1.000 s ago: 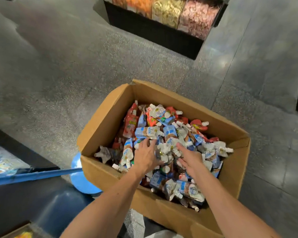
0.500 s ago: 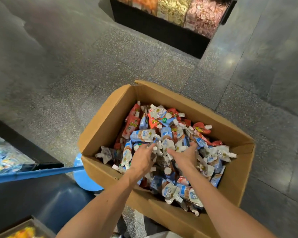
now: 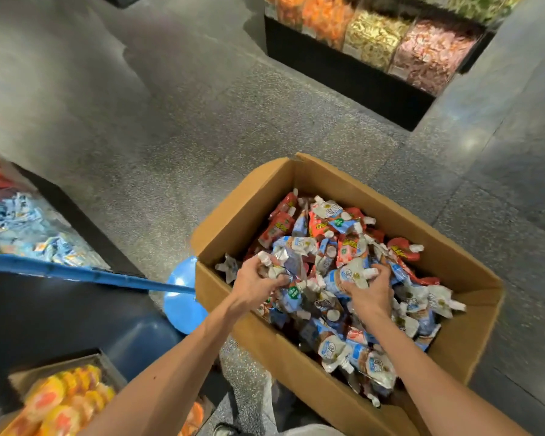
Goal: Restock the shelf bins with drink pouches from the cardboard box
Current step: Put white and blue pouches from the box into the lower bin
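The cardboard box [image 3: 299,360] stands open on the speckled grey floor [image 3: 202,136], right of centre and close to the person. It is heaped with drink pouches [image 3: 337,247]: white and blue ones with white screw caps, mixed with red ones that lie mostly along the far and left sides of the heap.

Both hands are down in the box, at the middle of the heap. The left hand [image 3: 252,283] is on the left side, near the box's left wall. Its fingers are curled round a small bunch of pouches [image 3: 277,265]; a white cap sticks up above the knuckles, and crumpled silver and blue foil shows at the fingertips.

The right hand [image 3: 370,291] is just to the right of it. It grips a white and blue pouch [image 3: 350,276] that lies crosswise under the curled fingers, with its cap pointing right. The two hands are close together but do not touch, and loose pouches lie between and beneath them. Both forearms reach in over the near rim.

At the far left a shelf bin [image 3: 85,221] with dark walls holds pale blue packets, well apart from the box. A blue bar [image 3: 76,273] runs below it towards a blue round disc [image 3: 180,306] that sits against the box's left corner. At the near left a tray [image 3: 60,368] holds orange and yellow sweets. Across the floor, a black-based display [image 3: 343,77] shows clear bins of orange, yellow and pink snacks.
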### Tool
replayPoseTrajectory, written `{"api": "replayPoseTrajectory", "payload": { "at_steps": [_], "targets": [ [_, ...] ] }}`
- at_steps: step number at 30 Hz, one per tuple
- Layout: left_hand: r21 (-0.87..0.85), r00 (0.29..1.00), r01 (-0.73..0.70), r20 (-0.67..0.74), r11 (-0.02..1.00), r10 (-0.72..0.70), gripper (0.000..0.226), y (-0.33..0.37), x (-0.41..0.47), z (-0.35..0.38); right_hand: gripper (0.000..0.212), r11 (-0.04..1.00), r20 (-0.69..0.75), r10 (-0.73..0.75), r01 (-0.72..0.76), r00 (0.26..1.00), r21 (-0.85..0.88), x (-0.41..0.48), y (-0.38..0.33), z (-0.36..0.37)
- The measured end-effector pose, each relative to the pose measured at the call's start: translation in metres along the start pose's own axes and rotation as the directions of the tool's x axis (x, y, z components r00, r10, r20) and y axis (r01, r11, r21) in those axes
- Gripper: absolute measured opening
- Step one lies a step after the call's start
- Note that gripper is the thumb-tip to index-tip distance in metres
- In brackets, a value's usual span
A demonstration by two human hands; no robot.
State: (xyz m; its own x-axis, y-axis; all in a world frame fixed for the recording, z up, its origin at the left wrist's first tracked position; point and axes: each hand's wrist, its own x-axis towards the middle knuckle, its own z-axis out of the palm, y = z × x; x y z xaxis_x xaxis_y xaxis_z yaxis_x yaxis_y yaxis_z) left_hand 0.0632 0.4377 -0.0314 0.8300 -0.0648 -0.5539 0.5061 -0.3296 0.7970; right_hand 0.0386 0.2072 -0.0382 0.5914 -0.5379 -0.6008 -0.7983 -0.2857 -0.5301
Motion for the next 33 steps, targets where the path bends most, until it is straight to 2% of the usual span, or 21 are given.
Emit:
{"api": "replayPoseTrajectory", "payload": {
  "at_steps": [4, 7, 10, 12, 14, 20, 25, 28, 31, 33],
  "targets": [
    [-0.140, 1.000, 0.000, -0.004, 0.990, -0.001, 0.027, 0.018, -0.023, -0.020, 0.057, 0.995, 0.109, -0.072, 0.063, 0.991, 0.076, -0.017, -0.008, -0.010],
    [-0.233, 1.000, -0.025, -0.010, 0.972, 0.023, 0.023, 0.029, -0.047, -0.040, 0.075, 0.986, 0.265, -0.129, 0.095, 0.956, 0.137, -0.026, -0.015, -0.005],
    [-0.317, 0.995, -0.095, -0.038, 0.943, 0.088, 0.026, 0.035, -0.080, -0.068, 0.037, 0.949, 0.378, -0.255, 0.155, 0.890, 0.276, -0.073, -0.048, -0.004],
    [-0.348, 0.987, -0.156, -0.083, 0.925, 0.135, 0.025, 0.037, -0.112, -0.094, 0.024, 0.924, 0.451, -0.315, 0.162, 0.835, 0.345, -0.110, -0.070, -0.003],
    [-0.366, 0.973, -0.224, -0.145, 0.903, 0.182, 0.025, 0.037, -0.155, -0.122, 0.018, 0.899, 0.554, -0.401, 0.198, 0.729, 0.390, -0.150, -0.091, 0.000],
    [-0.436, 0.887, -0.417, -0.387, 0.797, 0.252, 0.022, -0.001, -0.305, -0.198, 0.032, 0.862, 0.764, -0.506, 0.202, 0.400, 0.465, -0.279, -0.111, 0.051],
    [-0.479, 0.815, -0.490, -0.548, 0.728, 0.187, 0.028, -0.046, -0.418, -0.247, 0.041, 0.917, 0.916, -0.386, 0.152, 0.106, 0.369, -0.385, -0.100, 0.106],
    [-0.530, 0.773, -0.508, -0.628, 0.679, 0.089, 0.033, -0.076, -0.466, -0.265, 0.056, 0.921, 0.961, -0.271, 0.278, -0.048, 0.273, -0.430, -0.090, 0.142],
    [-0.564, 0.724, -0.532, -0.690, 0.632, -0.006, 0.045, -0.104, -0.496, -0.281, 0.053, 0.903, 0.956, -0.201, 0.337, -0.213, 0.265, -0.467, -0.085, 0.169],
    [-0.581, 0.693, -0.549, -0.718, 0.601, -0.062, 0.043, -0.119, -0.507, -0.290, 0.050, 0.900, 0.950, -0.180, 0.346, -0.255, 0.263, -0.493, -0.082, 0.186]
  ]
}}
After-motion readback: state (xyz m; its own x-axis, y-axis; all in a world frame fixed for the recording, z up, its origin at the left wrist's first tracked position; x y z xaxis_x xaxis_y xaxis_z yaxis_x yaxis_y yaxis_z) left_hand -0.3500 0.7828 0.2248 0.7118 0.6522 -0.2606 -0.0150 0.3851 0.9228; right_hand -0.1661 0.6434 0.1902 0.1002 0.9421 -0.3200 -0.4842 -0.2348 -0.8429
